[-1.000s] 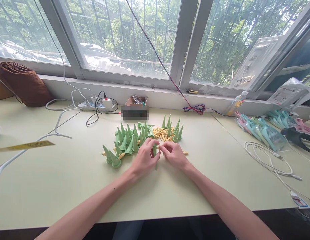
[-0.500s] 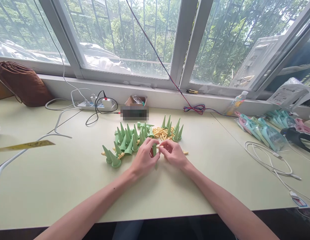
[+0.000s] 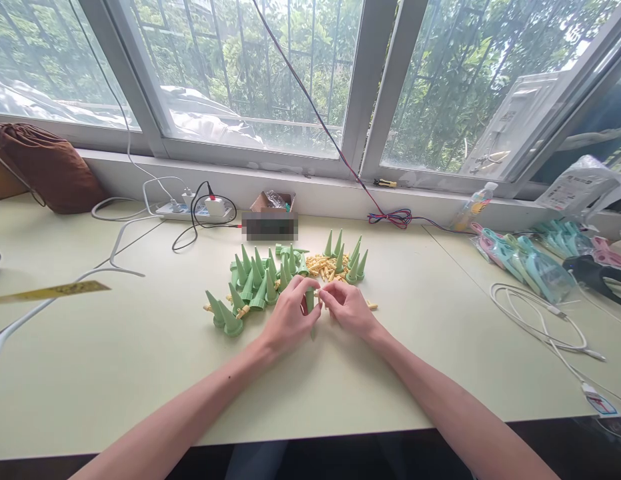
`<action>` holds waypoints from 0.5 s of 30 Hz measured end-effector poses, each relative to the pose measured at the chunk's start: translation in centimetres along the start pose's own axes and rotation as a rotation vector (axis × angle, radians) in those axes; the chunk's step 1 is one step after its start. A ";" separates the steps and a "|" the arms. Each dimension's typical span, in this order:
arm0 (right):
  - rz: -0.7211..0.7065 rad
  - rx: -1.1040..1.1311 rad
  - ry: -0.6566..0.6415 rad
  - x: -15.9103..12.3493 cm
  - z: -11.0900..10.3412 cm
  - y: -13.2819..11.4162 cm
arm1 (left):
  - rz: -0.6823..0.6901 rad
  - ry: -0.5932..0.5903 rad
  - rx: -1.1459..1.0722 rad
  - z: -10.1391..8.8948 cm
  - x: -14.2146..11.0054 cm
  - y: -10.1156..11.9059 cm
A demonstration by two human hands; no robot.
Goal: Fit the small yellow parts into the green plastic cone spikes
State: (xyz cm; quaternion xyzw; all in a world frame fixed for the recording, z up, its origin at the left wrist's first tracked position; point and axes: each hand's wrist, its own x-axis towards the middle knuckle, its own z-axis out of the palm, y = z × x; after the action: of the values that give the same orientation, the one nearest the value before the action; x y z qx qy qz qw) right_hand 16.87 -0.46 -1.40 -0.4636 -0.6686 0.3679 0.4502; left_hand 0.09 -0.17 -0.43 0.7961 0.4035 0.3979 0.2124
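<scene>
My left hand (image 3: 293, 310) is closed around a green plastic cone-shaped spike (image 3: 311, 301), whose tip points down toward the table. Against the side of that spike, the fingertips of my right hand (image 3: 349, 308) pinch a small yellowish piece (image 3: 317, 294), mostly hidden by the fingers. Behind the hands lies a pile of small yellow plastic pieces (image 3: 320, 267). Several green spikes (image 3: 257, 270) stand and lie in a group to the left, and a few more (image 3: 357, 263) stand beside the pile. Nearer on the left are green spikes (image 3: 231, 320) with yellow pieces at their sides.
At the back stand a power strip (image 3: 193, 210) with cables and a small cardboard box (image 3: 260, 202). A brown drawstring bag (image 3: 50, 170) sits far left. On the right are a bottle (image 3: 474, 205), bagged pastel plastic items (image 3: 523, 267) and a coiled white cable (image 3: 535, 323).
Almost nothing differs. Both hands keep the same grip and place, with only a slight shift of the view.
</scene>
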 end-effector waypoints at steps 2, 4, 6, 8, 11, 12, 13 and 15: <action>-0.006 0.005 0.005 0.0 0.0 -0.1 | -0.001 -0.001 0.001 0.0 0.0 0.0; -0.013 0.001 0.007 -0.1 0.0 -0.2 | 0.001 0.001 0.001 0.0 0.0 0.0; -0.011 -0.007 0.008 -0.1 0.0 -0.2 | 0.003 0.002 0.002 0.0 -0.1 0.0; 0.000 -0.011 0.005 -0.1 0.0 -0.1 | 0.001 -0.001 0.003 0.0 -0.1 0.0; 0.014 -0.011 -0.007 0.0 0.0 0.1 | -0.002 -0.007 0.009 0.0 -0.1 -0.1; 0.015 -0.012 -0.010 0.0 0.0 0.1 | -0.002 -0.010 0.010 0.0 -0.1 -0.1; 0.016 -0.012 -0.012 0.0 0.0 0.2 | -0.001 -0.011 0.011 0.0 -0.1 -0.1; 0.015 -0.010 -0.011 0.0 0.0 0.1 | -0.001 -0.008 0.009 0.1 -0.1 -0.1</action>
State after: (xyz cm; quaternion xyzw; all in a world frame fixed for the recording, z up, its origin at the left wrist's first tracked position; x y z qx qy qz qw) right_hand 16.92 -0.42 -1.51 -0.4688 -0.6695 0.3702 0.4416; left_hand 0.02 -0.19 -0.61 0.7984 0.4047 0.3930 0.2105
